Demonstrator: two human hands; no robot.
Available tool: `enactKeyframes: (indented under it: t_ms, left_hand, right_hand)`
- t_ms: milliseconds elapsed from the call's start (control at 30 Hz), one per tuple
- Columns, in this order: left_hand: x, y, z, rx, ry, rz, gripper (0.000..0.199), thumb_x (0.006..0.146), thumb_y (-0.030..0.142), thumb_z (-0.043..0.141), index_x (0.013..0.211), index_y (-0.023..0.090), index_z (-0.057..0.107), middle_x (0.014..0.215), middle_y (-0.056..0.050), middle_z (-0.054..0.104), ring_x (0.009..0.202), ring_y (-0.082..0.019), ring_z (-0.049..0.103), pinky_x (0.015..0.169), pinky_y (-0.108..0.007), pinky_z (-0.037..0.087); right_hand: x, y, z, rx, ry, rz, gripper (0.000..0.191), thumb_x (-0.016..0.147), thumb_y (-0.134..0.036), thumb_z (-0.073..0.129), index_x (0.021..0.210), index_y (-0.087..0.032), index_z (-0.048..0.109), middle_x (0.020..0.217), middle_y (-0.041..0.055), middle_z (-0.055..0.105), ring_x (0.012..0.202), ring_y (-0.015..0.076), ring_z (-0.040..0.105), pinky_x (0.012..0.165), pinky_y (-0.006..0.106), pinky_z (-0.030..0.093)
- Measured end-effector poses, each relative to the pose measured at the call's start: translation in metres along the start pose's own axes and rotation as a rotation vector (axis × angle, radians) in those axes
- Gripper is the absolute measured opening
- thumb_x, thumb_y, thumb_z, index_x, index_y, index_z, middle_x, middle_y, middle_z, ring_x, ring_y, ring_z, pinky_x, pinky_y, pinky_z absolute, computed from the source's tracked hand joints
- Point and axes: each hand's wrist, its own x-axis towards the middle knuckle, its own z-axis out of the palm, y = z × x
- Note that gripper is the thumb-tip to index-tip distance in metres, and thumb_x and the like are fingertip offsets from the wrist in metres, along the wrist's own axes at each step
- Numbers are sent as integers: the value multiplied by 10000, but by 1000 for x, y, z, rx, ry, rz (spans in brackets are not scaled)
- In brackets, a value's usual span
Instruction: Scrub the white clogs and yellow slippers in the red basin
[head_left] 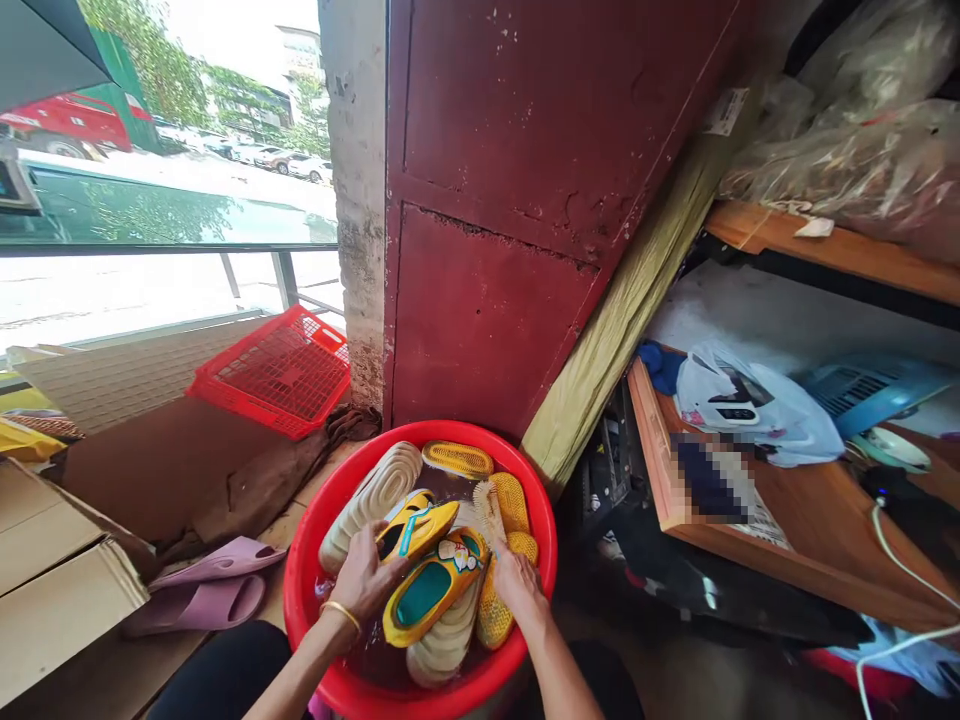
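Observation:
A red basin [294, 570] with dark water and several shoes and soles is in front of me. My left hand [364, 572], a gold bangle at its wrist, is closed on a yellow shoe [436, 522] with a turquoise strap. Below that lies a second yellow shoe [422, 600] with a green inside and a white decoration. My right hand [517, 585] is closed round the handle of a scrubbing brush [489, 512], bristles upward. Yellow textured soles [513, 502] lie beside the brush. Cream ridged soles [386, 490] are at the basin's left, and another yellow sole [457, 459] is at the back.
Purple slippers [202, 600] lie left of the basin, near cardboard boxes [60, 590] and a red plastic crate [277, 370]. A dark red metal door [495, 320] stands behind. At right, a wooden shelf [832, 500] holds a plastic bag [757, 400].

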Motion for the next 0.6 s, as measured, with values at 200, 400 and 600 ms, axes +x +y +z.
enactKeyframes:
  t_ms: [200,400,600]
  left_hand:
    - [17,33,55,604,-295,172,723,792,437,643,1438,139,515,1418,-232,570,1334,-406,517,1069,-528,430]
    - [20,16,88,758,-226,33,618,896,564,541,1404,212,531,1533,-206,473,1381,-381,472,1064,-528,401]
    - [21,-22,89,420,-208,25,766,833,651,583,1438,191,488,1435,-187,588,1334,-340,551,1090,-478,430]
  right_hand:
    - [-5,-7,24,-50,-187,79,562,886,-70,438,1404,-169,630,1044,182,772,1036,307,729,915,372,533]
    - [16,5,29,115,-291,149,516,932,-122,431,1405,-173,630,1221,138,746,1161,238,694,979,299,510]
    - [-1,19,30,183,-218,138,507,987,-217,404,1465,-181,571,1318,113,704,1199,227,676,1002,280,507]
